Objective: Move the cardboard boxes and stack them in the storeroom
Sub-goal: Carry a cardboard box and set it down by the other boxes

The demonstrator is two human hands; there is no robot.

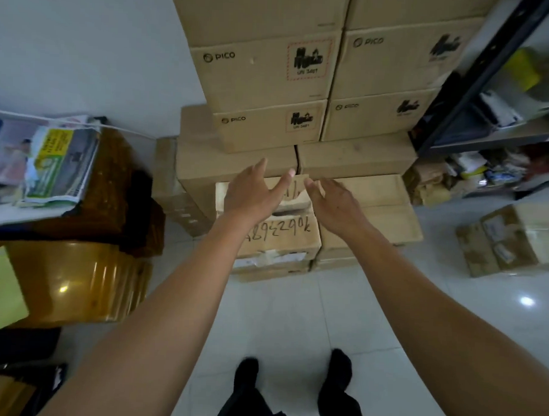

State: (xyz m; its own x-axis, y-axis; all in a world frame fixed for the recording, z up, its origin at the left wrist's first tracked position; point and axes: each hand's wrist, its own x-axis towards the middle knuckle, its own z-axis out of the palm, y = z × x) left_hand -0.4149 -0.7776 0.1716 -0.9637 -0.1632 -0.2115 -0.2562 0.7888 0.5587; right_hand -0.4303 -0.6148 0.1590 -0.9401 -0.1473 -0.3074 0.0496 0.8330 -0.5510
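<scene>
A low cardboard box [284, 239] with handwritten numbers on its front stands on the floor tiles right before me. Both arms reach out over it. My left hand [252, 193] hovers above its top with fingers spread and holds nothing. My right hand [335, 203] is open beside it, over the seam to a second low box [379, 208]. Behind them rise two stacks of PICO-printed cardboard boxes [265, 80], resting on wider plain boxes [237, 163].
A dark metal shelf rack [477, 78] full of clutter stands at the right, with a taped box [511, 241] on the floor below it. At the left are amber plastic tubs [77, 282] and stacked papers [44, 162]. My feet [292, 379] stand on white tiles.
</scene>
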